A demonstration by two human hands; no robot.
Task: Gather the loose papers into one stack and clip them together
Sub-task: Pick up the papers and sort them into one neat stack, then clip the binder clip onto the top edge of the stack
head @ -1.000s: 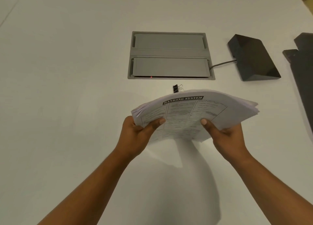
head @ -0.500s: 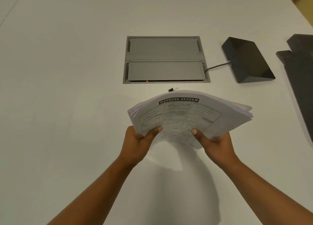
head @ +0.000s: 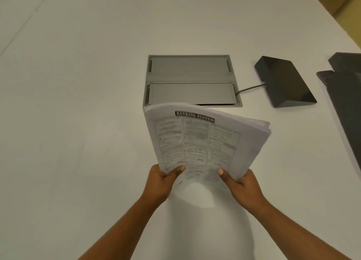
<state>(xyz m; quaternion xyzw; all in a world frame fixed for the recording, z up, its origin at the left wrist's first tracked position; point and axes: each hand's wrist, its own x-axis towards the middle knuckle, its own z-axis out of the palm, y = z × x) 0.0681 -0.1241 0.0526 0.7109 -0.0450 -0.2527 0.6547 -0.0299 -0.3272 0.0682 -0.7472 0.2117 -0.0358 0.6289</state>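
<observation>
White paper takes up the middle of your view: you hold the stack [head: 197, 142] off the desk [head: 78, 103], over the part of it nearest you. Your left hand [head: 162, 183] grips the lower left corner, thumb pressed on the printed top sheet, the other fingers hidden behind the stack. Your right hand [head: 242, 187] grips the lower right corner the same way, thumb on the print. The stack stands tilted, its bottom edge toward you and its top edge leaning toward the far edge of the desk, and it bows slightly between your hands. The top sheet shows a black heading bar and three columns of text, too blurred to read surely. Along the right side the sheets fan out, their edges not flush. Beyond the stack a grey hatch [head: 190, 80] sits flush in the desk, its near rim partly covered by the stack. Toward the right edge lies a black wedge [head: 283, 81], with a cable [head: 250, 88] running from it into the hatch. A dark slab [head: 347, 103] lies at the right edge, cut off by the frame.
</observation>
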